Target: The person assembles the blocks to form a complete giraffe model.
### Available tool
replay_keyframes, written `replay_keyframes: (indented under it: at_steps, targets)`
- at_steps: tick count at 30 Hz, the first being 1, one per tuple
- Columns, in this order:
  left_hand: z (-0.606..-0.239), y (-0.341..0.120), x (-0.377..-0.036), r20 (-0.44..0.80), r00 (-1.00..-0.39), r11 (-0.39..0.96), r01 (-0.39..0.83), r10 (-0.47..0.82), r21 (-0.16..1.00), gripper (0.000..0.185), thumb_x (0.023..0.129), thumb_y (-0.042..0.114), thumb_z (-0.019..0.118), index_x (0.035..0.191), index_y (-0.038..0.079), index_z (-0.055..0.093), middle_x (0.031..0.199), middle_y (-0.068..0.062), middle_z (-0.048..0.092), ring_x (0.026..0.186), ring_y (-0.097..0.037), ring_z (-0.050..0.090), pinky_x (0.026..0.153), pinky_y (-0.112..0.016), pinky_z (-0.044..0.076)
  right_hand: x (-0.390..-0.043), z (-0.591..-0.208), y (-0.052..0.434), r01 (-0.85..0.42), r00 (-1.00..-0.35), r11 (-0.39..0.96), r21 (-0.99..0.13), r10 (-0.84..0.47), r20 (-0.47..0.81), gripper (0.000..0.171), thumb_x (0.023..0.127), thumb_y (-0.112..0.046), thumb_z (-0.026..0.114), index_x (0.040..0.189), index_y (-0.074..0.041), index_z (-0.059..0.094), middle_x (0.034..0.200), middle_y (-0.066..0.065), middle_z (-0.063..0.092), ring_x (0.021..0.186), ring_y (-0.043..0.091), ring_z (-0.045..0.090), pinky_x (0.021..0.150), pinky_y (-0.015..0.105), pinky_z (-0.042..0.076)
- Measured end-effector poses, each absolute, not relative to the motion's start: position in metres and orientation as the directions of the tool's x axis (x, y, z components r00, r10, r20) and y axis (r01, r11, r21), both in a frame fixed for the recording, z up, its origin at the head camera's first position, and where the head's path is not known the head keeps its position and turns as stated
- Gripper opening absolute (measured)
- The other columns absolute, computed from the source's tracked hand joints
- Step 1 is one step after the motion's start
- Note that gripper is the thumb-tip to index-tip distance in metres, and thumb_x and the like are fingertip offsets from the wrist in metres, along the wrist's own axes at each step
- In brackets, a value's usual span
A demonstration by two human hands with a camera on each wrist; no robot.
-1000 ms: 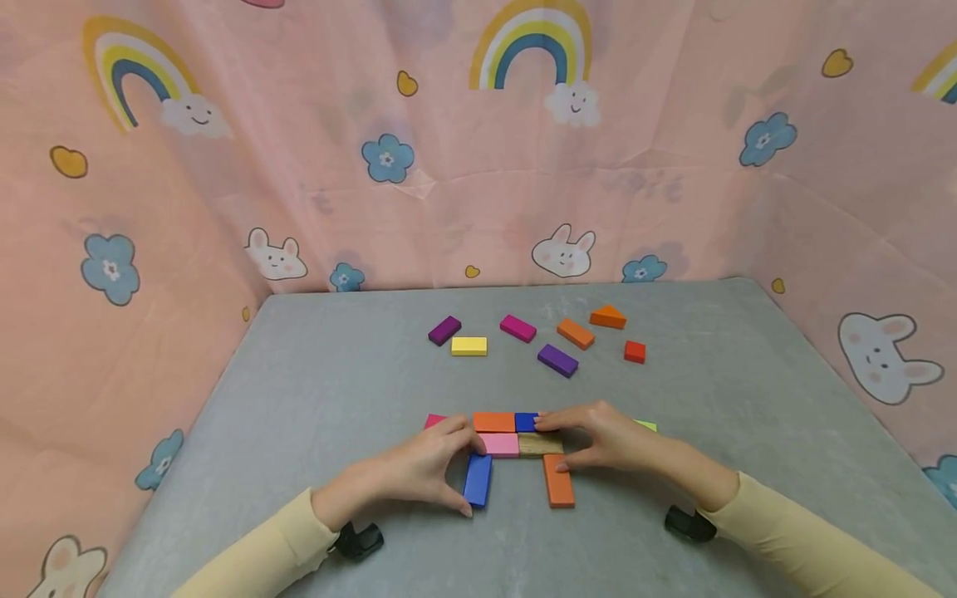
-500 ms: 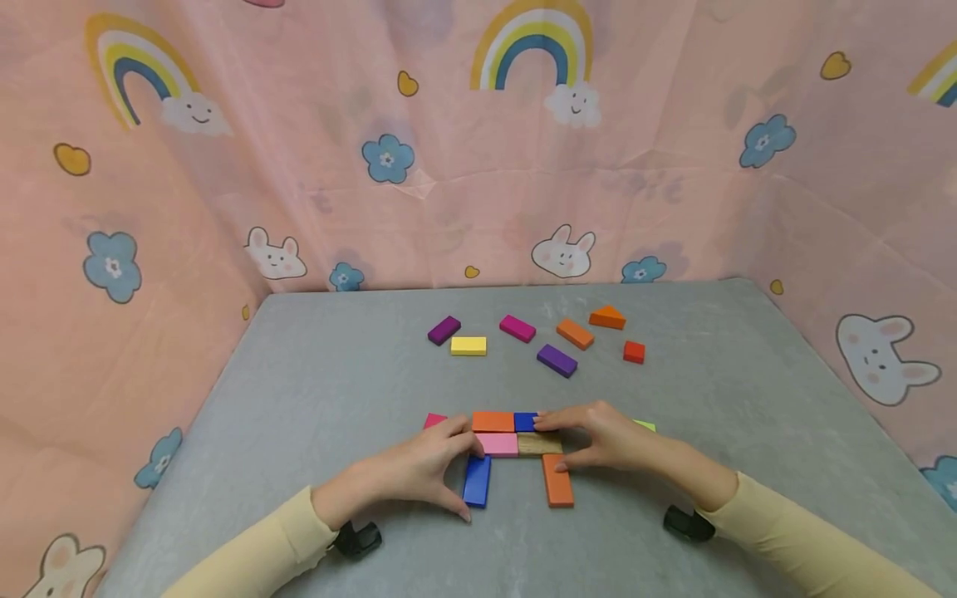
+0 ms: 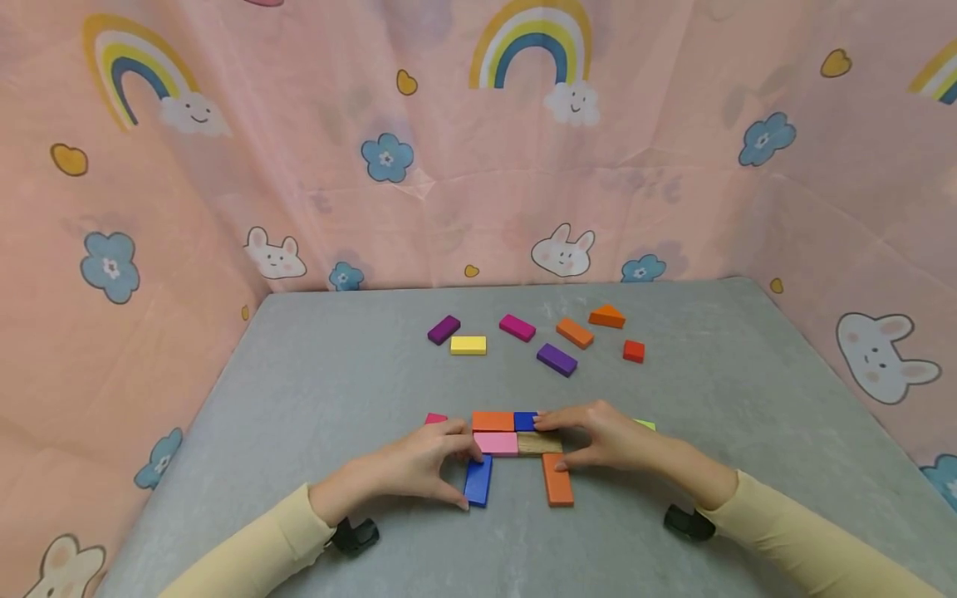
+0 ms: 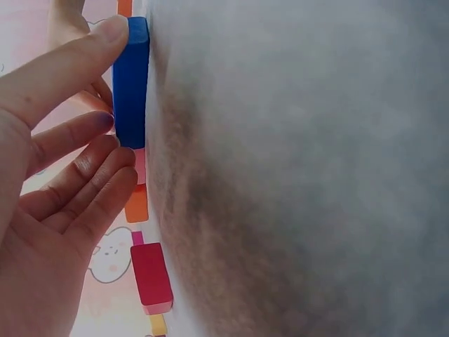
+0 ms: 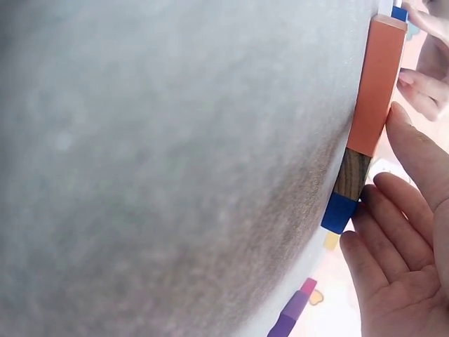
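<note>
My left hand (image 3: 422,458) pinches a blue block (image 3: 478,480) lengthwise, thumb at its near end and index finger at its far end. The block lies flat and touches a pink block (image 3: 497,444). Beside the pink one is a wood-grain block (image 3: 539,444); behind them lie an orange block (image 3: 493,422) and a dark blue block (image 3: 526,422). My right hand (image 3: 609,436) has its fingertips on the dark blue block and its thumb on a second orange block (image 5: 380,84), which points toward me. The right fingers look relaxed and partly extended.
Farther back on the grey table (image 3: 336,374) lie loose blocks: yellow (image 3: 468,345), purple (image 3: 557,360), magenta (image 3: 517,327), a red cube (image 3: 634,352) and an orange triangle (image 3: 607,316). A red block (image 4: 151,277) sits beyond my left hand; a lime-green one (image 3: 645,425) is behind my right wrist.
My left thumb has shifted slightly, drawing in to the blue block's near end, and the block has turned or slid very little. My right hand stays in place.
</note>
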State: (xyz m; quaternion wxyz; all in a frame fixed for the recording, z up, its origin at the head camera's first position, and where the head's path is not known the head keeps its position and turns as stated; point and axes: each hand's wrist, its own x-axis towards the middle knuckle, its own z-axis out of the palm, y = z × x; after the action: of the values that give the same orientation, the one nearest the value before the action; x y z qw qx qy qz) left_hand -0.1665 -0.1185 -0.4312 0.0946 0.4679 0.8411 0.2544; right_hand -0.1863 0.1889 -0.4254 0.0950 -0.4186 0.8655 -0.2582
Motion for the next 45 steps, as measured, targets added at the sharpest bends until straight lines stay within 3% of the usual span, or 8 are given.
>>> replay_keyframes:
  at_steps: [9,16,25,45]
  targets:
    - [-0.4294,-0.1181,-0.1654,0.101,-0.509,0.401,0.771,0.855,0.494,0.054,0.067,0.045,0.072,0.115,0.024,0.058,0.095,0.008,0.047,0.084,-0.001,0.046,0.07,-0.01,0.043,-0.1869,-0.426,0.1884,-0.683,-0.627,0.509,-0.524,-0.777,0.063,0.053,0.073,-0.037,0.069,0.121,-0.019,0.055,0.122,-0.004,0.055,0.112,0.008,0.051,0.089,0.034,0.045]
    - [-0.4306,-0.1181,-0.1664,0.124,-0.482,0.377,0.798,0.867,0.47,0.053,0.068,0.046,0.07,0.115,0.022,0.061,0.09,0.007,0.047,0.081,-0.003,0.045,0.066,-0.007,0.04,-0.1877,-0.4261,0.1891,-0.68,-0.632,0.517,-0.52,-0.773,0.058,0.053,0.073,-0.039,0.069,0.121,-0.02,0.055,0.123,-0.007,0.054,0.113,0.006,0.05,0.089,0.032,0.045]
    - [-0.4272,-0.1169,-0.1654,0.089,-0.487,0.395,0.789,0.869,0.47,0.054,0.069,0.046,0.07,0.116,0.02,0.06,0.09,0.006,0.049,0.08,-0.003,0.045,0.065,-0.008,0.04,-0.188,-0.4274,0.1892,-0.717,-0.604,0.477,-0.508,-0.789,0.112,0.052,0.074,-0.037,0.069,0.121,-0.017,0.056,0.121,-0.002,0.056,0.112,0.011,0.052,0.087,0.035,0.046]
    - [-0.4268,-0.1112,-0.164,0.097,-0.492,0.42,0.816,0.865,0.397,0.056,0.069,0.05,0.068,0.115,0.019,0.061,0.093,0.006,0.053,0.079,-0.002,0.046,0.066,-0.006,0.039,-0.1881,-0.4261,0.1885,-0.697,-0.615,0.497,-0.517,-0.785,0.075,0.053,0.074,-0.036,0.069,0.121,-0.018,0.055,0.122,-0.003,0.055,0.113,0.01,0.051,0.088,0.036,0.045]
